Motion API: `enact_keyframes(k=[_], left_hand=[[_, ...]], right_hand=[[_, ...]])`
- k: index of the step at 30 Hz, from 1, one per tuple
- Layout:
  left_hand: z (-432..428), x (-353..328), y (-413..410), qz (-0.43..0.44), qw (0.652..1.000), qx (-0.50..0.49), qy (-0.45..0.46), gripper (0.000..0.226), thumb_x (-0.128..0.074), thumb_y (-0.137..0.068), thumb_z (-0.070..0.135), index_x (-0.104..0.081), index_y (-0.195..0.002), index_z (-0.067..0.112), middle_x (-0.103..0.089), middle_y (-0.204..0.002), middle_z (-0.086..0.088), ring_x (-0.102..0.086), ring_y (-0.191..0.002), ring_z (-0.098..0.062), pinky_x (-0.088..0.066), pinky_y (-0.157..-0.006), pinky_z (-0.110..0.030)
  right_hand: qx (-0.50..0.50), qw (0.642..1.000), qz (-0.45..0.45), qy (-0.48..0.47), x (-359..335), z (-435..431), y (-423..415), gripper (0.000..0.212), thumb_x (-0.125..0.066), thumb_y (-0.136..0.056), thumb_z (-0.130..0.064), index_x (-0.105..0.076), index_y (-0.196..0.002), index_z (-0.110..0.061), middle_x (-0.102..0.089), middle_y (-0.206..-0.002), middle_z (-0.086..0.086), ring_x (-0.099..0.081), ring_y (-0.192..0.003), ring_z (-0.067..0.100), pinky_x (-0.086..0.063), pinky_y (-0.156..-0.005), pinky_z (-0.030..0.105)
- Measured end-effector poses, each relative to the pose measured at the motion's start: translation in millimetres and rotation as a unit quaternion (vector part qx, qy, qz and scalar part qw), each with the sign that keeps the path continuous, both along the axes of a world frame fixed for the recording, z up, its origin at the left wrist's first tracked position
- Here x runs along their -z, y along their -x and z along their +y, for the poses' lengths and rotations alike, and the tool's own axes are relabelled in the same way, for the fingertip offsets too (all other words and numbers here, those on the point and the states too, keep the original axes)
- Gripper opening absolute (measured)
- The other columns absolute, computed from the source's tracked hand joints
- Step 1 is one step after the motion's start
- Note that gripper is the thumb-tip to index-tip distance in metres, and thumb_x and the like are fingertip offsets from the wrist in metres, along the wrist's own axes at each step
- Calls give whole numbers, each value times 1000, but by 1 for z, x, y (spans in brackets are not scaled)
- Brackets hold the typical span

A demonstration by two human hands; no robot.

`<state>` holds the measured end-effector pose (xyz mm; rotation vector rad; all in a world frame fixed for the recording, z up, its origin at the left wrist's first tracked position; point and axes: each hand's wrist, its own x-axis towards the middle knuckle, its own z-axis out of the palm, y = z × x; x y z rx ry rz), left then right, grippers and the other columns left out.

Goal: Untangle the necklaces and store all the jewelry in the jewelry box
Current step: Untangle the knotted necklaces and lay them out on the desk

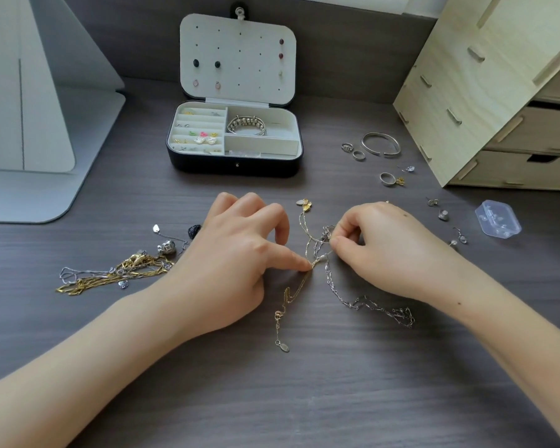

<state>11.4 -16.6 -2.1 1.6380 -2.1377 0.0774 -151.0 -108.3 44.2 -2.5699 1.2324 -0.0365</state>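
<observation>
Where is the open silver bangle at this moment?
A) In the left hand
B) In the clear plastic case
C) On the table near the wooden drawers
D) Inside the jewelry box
C: the bangle lies on the table, between the jewelry box and the wooden drawers, and neither hand touches it.
</observation>
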Motion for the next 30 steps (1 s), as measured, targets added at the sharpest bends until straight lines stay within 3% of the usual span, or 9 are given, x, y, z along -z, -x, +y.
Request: enact_keyframes(k=[3, 7, 9, 13, 17, 20, 25, 30], left_hand=[[-4, -1, 3, -8, 1000, 7, -5, 66, -22, -63, 10, -72, -91, 41, -59, -93, 3, -42, -85, -18, -21, -72, -29], [-9, -1, 7, -16, 1000, 24, -12, 66, -22, -60, 10, -72, -91, 40, -62, -102, 6, -44, -93, -19, -22, -74, -30], [-11, -1, 8, -11, 999, 30, -15, 67, -20, -59, 10, -72, -91, 40, -63, -104, 8, -44, -95, -18, -25, -75, -31], [-15, -1, 10, -4, 999, 34, -22, 68, -19, -60, 10, -72, -90, 40, -64, -103, 10, -44, -95, -16, -27, -76, -31], [-19, -2, 10, -13, 999, 37, -18, 69, -18, -60, 10, -72, -90, 41, -64, -102, 10, -47, -95, -17, -28, -76, -31], [-23, -3, 10, -15, 999, 42, -13, 70, -18, -59, 9, -72, -88, 41, -64, -101, 9, -52, -92, -21, -30, -75, -33], [-34, -7, 9, -13, 999, 45, -20, 66, -39, -50, -5, -74, -85, 40, -67, -96, 9, -57, -86, -24, -32, -73, -36], [-37, -9, 9, -10, 998, 50, -29, 65, -40, -49, -5, -74, -84, 39, -68, -95, 8, -60, -85, -25, -36, -72, -38]], right_hand=[[15, 1000, -24, -3, 4, -3, 1, 18, -50, -88, -23, -61, -74, -18, -62, -78, -7, -56, -85, 16, -45, -76, 30], [24, 998, -63, 4, 6, -8, 3, 19, -53, -86, -22, -55, -67, -26, -53, -67, -11, -47, -65, 6, -30, -59, 25], [26, 996, -91, 4, 8, -10, 4, 19, -54, -85, -21, -55, -66, -27, -49, -64, -11, -43, -61, 3, -27, -53, 15], [32, 994, -109, 2, 11, -16, 4, 19, -55, -84, -20, -56, -66, -26, -49, -65, -12, -43, -61, 3, -28, -54, 9], [45, 994, -102, 3, 16, -21, 4, 20, -54, -83, -20, -55, -64, -26, -52, -68, -11, -46, -68, 8, -29, -57, 24], [58, 993, -100, 11, 18, -25, 6, 16, -55, -83, -19, -59, -68, -23, -55, -72, -9, -50, -76, 13, -30, -65, 24], [75, 991, -109, 18, 21, -29, 5, 12, -56, -82, -18, -63, -72, -19, -60, -77, -6, -53, -78, 16, -32, -66, 24], [55, 992, -104, 37, 23, -29, 8, 6, -57, -84, -20, -61, -80, -22, -59, -80, -8, -53, -84, 15, -30, -69, 24]])
